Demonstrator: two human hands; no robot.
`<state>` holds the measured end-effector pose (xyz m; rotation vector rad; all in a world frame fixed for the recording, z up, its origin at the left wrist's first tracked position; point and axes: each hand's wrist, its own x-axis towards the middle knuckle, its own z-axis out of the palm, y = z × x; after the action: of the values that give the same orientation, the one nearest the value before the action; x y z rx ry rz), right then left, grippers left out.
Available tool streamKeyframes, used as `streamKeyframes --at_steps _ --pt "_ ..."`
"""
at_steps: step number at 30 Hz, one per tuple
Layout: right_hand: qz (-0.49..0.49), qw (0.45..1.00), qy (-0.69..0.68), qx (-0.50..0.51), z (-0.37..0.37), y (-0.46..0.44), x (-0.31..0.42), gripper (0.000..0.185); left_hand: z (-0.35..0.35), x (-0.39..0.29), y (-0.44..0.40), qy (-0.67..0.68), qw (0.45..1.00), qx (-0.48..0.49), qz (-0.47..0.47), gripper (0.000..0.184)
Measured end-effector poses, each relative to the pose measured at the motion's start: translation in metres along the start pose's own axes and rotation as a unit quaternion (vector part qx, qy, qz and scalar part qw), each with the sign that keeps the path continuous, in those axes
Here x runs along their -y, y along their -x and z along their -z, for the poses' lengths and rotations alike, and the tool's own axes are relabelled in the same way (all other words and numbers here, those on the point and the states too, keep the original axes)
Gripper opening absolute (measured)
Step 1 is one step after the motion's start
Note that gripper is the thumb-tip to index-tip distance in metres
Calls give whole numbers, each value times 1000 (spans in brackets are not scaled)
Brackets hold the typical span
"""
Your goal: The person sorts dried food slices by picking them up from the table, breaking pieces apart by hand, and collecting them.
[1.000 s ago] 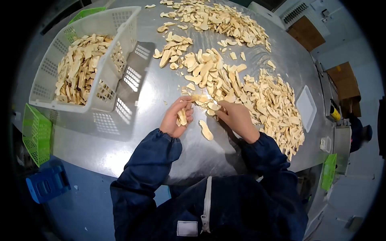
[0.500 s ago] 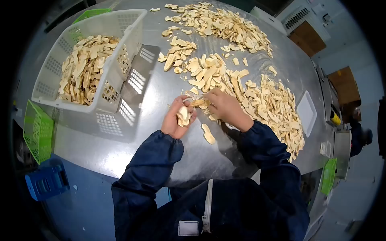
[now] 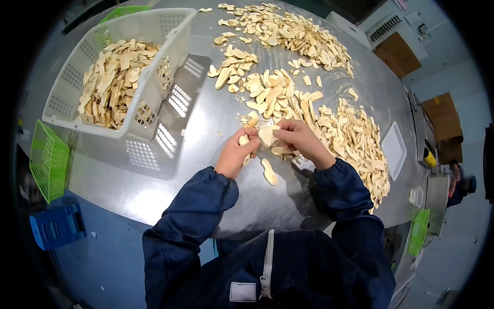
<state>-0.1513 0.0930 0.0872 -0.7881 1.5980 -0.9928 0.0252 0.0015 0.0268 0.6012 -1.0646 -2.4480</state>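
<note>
One white basket (image 3: 177,50) is being occupied by many slices (image 3: 116,80); above the table (image 3: 128,190), one broad slice (image 3: 268,135) is being pinched by the right hand (image 3: 302,140), at least one other slice (image 3: 244,141) gripped by the curled left hand (image 3: 235,156).

Table: A broad metal table (image 3: 118,185) was brightly lit, and glare was thrown back by its top.
Floor: Blue floor (image 3: 113,257) was seen at the lower left, under a blue plastic stool (image 3: 56,226).
Right side: Brown cardboard boxes (image 3: 442,118) were set near a pale wall (image 3: 450,72).
</note>
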Motion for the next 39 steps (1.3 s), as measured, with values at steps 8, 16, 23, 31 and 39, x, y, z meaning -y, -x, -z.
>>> streamKeyframes --at_steps 8,16,23,31,39 --pt "198 877 365 -242 19 14 0 28 12 -6 1 238 966 84 48 31" --pt "234 804 532 -129 -2 32 -31 15 10 -6 -1 229 970 73 34 42" --pt "-6 990 -138 -5 16 28 -5 11 23 7 -7 288 946 130 75 29" --pt "101 990 -95 -11 -9 32 -1 11 11 -1 2 84 978 125 144 24" --pt "187 970 150 -30 -25 39 -7 22 6 -3 3 40 991 67 112 23"
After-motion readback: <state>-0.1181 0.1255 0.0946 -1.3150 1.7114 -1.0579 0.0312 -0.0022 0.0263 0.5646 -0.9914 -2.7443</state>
